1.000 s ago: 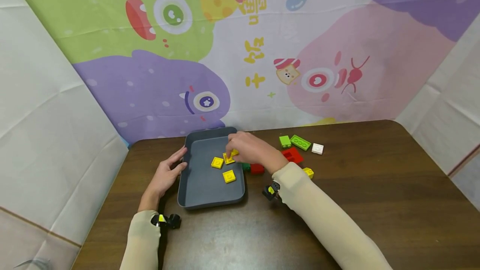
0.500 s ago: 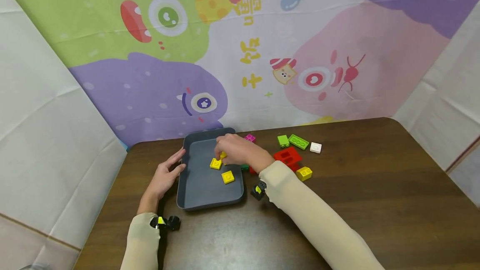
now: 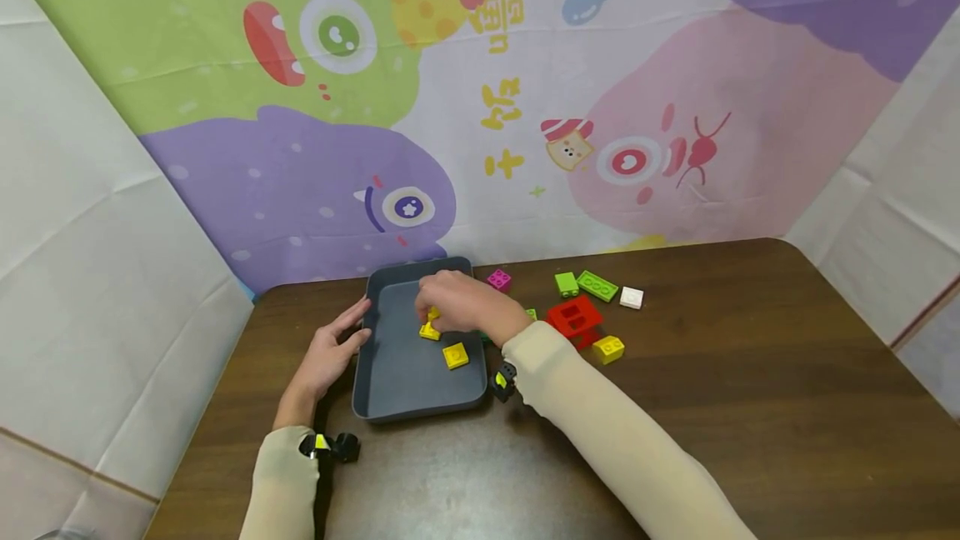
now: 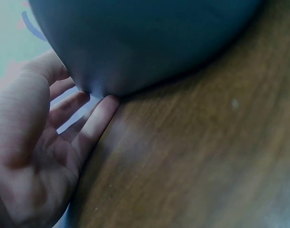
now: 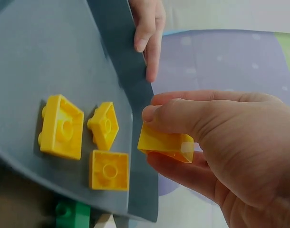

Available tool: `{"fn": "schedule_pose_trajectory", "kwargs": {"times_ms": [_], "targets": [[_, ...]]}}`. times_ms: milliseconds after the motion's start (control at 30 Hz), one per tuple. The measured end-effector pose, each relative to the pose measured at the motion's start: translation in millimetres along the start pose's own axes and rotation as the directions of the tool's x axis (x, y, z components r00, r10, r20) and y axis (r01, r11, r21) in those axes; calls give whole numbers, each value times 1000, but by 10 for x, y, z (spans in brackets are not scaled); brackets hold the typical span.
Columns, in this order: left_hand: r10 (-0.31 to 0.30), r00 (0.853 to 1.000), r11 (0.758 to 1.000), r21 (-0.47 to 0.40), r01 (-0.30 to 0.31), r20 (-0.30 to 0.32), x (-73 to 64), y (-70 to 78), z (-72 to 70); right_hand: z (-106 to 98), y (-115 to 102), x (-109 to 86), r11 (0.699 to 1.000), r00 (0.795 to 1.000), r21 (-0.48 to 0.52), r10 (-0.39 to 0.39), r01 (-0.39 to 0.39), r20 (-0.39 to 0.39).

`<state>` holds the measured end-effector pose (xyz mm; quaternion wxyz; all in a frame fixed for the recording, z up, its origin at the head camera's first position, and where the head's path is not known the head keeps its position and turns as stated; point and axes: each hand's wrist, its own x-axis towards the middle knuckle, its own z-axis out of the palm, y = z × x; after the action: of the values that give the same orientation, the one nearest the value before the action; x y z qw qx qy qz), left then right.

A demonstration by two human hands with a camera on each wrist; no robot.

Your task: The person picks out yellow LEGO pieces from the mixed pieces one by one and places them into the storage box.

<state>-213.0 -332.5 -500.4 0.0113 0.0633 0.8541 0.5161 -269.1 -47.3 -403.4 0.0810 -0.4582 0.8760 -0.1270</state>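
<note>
My right hand [image 3: 462, 303] is over the dark grey tray [image 3: 408, 394]. In the right wrist view its thumb and fingers pinch a yellow toy brick [image 5: 166, 142]. Several yellow bricks lie in the tray there: a larger one [image 5: 62, 127], a slanted one [image 5: 106, 126] and a square one [image 5: 109, 171]. From the head, one yellow piece [image 3: 455, 356] lies nearer the front, and another [image 3: 430, 331] is just below my right fingers; the rest is hidden by the hand. My left hand [image 3: 327, 361] touches the tray's left wall with extended fingers.
Right of the tray lie a pink brick [image 3: 498, 279], a red window-like piece [image 3: 575, 317], a yellow brick [image 3: 608, 348], lime green bricks [image 3: 597, 286] and a white piece [image 3: 632, 297]. A green brick [image 5: 73, 216] stands against the tray's outer side. A printed cloth [image 3: 510, 215] hangs behind the table.
My right hand has moved left across the tray, holding the yellow brick. The pink brick and the red piece have come out from behind the arm. My left hand stays at the tray's wall.
</note>
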Motion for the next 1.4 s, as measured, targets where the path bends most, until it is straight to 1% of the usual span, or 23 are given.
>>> {"fn": "schedule_pose_trajectory", "kwargs": {"times_ms": [100,200,233,267,333,400,433,533,567,633,667,733,833,933,967,1067,1167,1267,1400], "targets": [[-3,1000,1000,-5,3,0,4,-3,-3,-19,-47,34,1000,1000,-15,-8,8,12],[16,1000,1000,-10,-16,-1,16,-42,-10,-44,-103,67,1000,1000,-28,-12,13,23],[31,1000,999,-10,-31,0,24,-72,-14,-57,-124,79,999,1000,-29,-16,17,26],[44,999,999,-17,-44,-14,38,-117,-17,-67,-143,92,999,999,-32,-19,20,27],[74,997,997,-30,-74,-22,63,-209,-26,-91,-180,122,999,999,-42,-29,30,24],[86,996,996,-38,-86,-15,76,-257,-40,-115,-212,152,998,999,-49,-42,43,21],[90,996,995,-31,-91,-28,82,-276,-39,-125,-228,167,997,999,-53,-50,51,20],[58,998,998,-23,-59,-10,68,-218,-41,-136,-260,198,996,998,-57,-62,63,20],[44,999,999,-18,-44,2,53,-168,-40,-131,-265,207,996,998,-54,-64,65,23],[30,1000,999,-13,-30,-1,38,-117,-32,-108,-272,221,997,998,-46,-64,65,29],[23,1000,1000,-13,-23,14,31,-99,-34,-92,-273,224,997,997,-43,-63,65,32],[32,999,999,-9,-32,14,26,-106,-36,-57,-274,222,997,997,-40,-62,63,42],[54,998,998,-18,-55,-31,67,-223,-30,1,-274,210,997,997,-42,-61,63,51],[74,997,997,-23,-75,-29,82,-252,-30,57,-270,200,997,997,-45,-59,62,58],[68,997,997,-27,-69,-31,86,-244,-25,76,-267,200,997,996,-44,-58,61,60],[39,999,999,-27,-38,13,52,-120,-19,128,-264,200,998,996,-40,-46,49,71],[1,1000,1000,-22,-1,11,36,-40,-6,182,-267,203,999,995,-28,-36,39,90],[-11,1000,1000,-11,11,8,23,-6,-7,243,-270,213,999,993,-31,-36,40,110],[-7,1000,1000,-5,7,2,9,-14,-13,319,-269,227,998,991,-40,-40,45,124]]}}
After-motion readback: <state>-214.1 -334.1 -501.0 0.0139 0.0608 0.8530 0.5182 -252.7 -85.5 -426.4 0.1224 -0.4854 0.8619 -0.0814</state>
